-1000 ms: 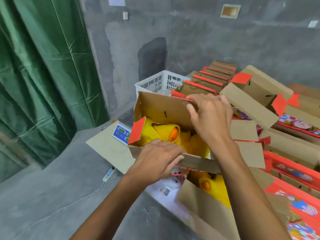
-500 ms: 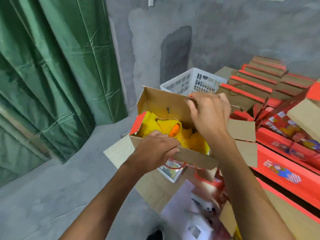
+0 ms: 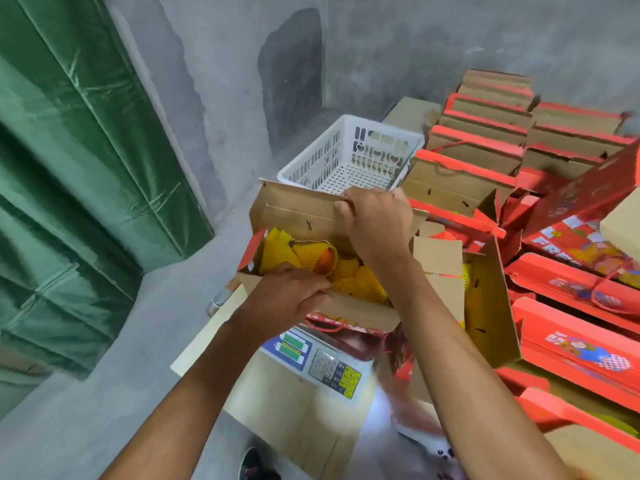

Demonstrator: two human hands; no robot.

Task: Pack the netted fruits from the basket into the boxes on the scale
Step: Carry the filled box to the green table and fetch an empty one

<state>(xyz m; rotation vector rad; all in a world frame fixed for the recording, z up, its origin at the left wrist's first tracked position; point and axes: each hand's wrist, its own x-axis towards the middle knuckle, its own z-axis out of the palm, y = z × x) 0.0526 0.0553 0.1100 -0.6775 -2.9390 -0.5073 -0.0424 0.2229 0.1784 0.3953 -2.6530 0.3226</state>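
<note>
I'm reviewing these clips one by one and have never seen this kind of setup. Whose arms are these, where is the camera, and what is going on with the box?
No machine here: a person wears a wide-angle camera on the head, looking down at their own bare arms. The left hand grips the near wall of an open cardboard box; the right hand holds its far flap. Inside lie fruits in yellow foam nets. Below the box a weighing scale shows its display and keypad. Behind stands a white plastic basket, which looks empty; red gift boxes pile up on the right.

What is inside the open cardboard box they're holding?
The open box holds fruits in yellow foam netting, one showing orange skin. How many lie underneath cannot be seen: the top layer and both hands cover them.
</note>
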